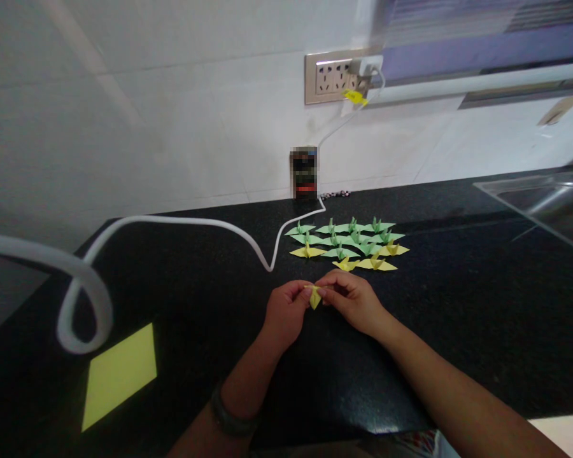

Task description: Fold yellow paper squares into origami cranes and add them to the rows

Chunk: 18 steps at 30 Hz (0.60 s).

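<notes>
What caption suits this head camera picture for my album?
Left hand and right hand hold a folded yellow paper before green and yellow paper cranes on a black countertop.

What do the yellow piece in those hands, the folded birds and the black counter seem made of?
Yellow piece: seemingly matte paper, from its folds and pointed tip. Folded birds: likely matte paper too, given their creased, pointed wings. Black counter: smooth and glossy, from its reflections; perhaps polished stone or a lookalike.

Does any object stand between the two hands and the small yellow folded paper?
Nothing visible does: the left hand and the right hand both pinch the yellow folded paper directly. The nearest paper birds lie beyond the hands, on the black counter.
</notes>
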Tool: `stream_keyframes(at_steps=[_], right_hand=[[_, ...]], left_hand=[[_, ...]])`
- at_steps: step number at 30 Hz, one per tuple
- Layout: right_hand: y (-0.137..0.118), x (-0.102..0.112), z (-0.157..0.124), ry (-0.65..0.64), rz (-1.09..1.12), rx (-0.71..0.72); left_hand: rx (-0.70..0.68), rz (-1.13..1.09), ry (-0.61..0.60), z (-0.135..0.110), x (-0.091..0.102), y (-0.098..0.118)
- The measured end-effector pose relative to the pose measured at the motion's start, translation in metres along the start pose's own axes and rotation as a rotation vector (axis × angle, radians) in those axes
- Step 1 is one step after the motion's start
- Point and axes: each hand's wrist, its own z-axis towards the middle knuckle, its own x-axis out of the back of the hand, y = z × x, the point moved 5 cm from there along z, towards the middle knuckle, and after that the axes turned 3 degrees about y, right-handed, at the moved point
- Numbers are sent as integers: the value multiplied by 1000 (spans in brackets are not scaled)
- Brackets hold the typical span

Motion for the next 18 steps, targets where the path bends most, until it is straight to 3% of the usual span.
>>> stream_keyframes(at_steps=[12, 18], right_hand=[[-4, -3, -1, 56, -80, 72], [4, -6, 0, 16, 85, -118]], left_hand=[[-30, 79, 50, -3, -2, 5], [-39, 122, 80, -3, 1, 3]])
